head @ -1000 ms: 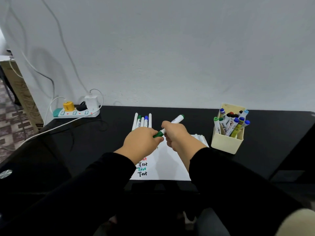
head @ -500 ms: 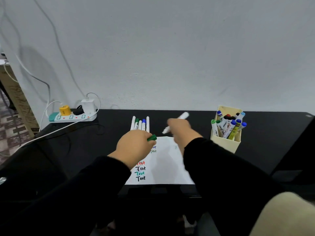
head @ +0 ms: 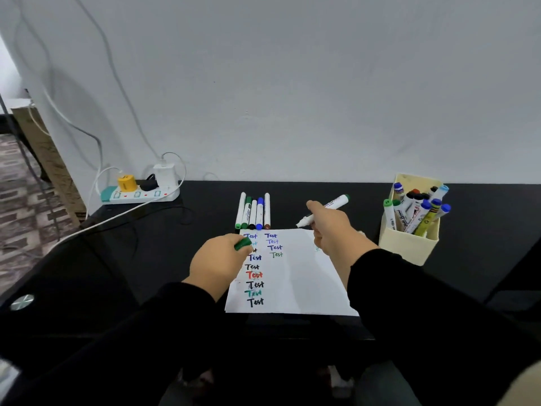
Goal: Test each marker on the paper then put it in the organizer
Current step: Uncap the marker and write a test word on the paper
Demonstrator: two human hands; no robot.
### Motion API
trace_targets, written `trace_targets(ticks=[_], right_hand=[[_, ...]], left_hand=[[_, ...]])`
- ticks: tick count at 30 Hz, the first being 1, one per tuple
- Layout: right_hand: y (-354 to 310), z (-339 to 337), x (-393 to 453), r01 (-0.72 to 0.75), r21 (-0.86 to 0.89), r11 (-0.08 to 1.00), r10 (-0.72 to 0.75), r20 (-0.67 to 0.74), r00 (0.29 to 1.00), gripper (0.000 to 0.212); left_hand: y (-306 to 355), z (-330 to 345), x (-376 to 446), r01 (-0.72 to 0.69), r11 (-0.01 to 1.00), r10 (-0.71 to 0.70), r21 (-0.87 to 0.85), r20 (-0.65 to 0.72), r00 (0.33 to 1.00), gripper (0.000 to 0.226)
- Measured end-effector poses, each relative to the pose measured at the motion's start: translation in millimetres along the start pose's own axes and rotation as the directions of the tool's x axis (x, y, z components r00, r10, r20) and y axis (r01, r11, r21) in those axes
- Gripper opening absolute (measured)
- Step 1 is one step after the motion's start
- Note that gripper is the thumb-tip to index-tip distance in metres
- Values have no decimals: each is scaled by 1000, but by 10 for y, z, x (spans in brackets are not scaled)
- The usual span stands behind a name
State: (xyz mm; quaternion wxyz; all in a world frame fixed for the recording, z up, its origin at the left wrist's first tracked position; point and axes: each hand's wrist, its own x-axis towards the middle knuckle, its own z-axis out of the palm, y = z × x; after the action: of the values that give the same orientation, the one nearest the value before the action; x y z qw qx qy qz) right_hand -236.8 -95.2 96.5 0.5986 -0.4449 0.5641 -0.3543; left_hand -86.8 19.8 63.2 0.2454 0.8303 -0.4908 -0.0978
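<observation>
paper (head: pixel 295 276): near centre of the tabletop (head: pixel 205 218)
row of markers (head: pixel 254 212): just beyond the paper's far edge
organizer (head: pixel 409 244): right of the paper, markers standing in it
power strip (head: pixel 140 194): far left, against the wall

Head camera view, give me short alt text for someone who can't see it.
A person's right hand holds an uncapped marker above the paper of handwritten "Test" words, while the left hand holds its green cap.
</observation>
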Motion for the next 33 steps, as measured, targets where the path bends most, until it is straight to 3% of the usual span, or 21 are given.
trace_targets(ticks=[3, 6, 9, 15, 33], right_hand=[[145, 7, 23, 103, -20, 994, -104, -39, 994, 32], [381, 64, 49, 209, -29, 978, -210, -27, 977, 22], [552, 135, 70, 229, -101, 968, -229, 17, 973, 18], [598, 238, 126, 295, -207, 933, -297, 25, 955, 39], [851, 289, 212, 365, -305, 880, -378, 16, 926, 40]], left_hand=[[-144, 129, -1, 41, 997, -41, -61, 8, 999, 39], [-278, 277, 6, 32, 995, -31, -95, 5, 999, 38], [-357, 386, 23, 36, 996, -33, -84, 37, 999, 38], [-430, 467, 76, 38, 998, -35, -53, 54, 998, 35], [-493, 550, 91, 28, 1000, -29, 12, 53, 998, 44]])
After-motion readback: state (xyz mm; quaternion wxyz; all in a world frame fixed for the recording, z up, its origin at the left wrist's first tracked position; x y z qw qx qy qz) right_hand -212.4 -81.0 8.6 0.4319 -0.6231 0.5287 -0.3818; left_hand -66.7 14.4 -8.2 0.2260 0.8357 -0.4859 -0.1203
